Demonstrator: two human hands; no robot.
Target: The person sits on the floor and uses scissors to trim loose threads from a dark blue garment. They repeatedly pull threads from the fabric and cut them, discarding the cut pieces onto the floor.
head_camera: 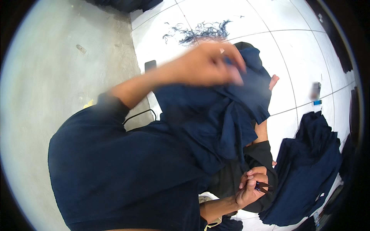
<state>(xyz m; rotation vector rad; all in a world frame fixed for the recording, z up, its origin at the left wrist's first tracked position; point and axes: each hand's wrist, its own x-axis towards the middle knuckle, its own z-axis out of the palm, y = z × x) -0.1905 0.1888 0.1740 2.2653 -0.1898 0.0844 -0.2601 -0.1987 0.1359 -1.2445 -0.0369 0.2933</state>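
A navy cloth garment (202, 115) lies rumpled across my lap. Over its far left part my left hand (215, 65) is blurred by motion, its fingers bent. Something small and white shows at its fingers, and whether it grips anything is unclear. My right hand (251, 184), by my dark-trousered right knee, holds a pair of thread snips (262, 187) with the dark blades spread and pointing away from me. The thumb and fingertips of that hand also meet at a thin, drawn-out end of the navy cloth.
Loose dark thread scraps (202, 31) lie on the white tiled floor (292, 55). To my right is a stack of navy garments (306, 170). A blue lighter (317, 102) rests beyond it. A dark flat object (150, 65) and a black cord (140, 114) are at my left.
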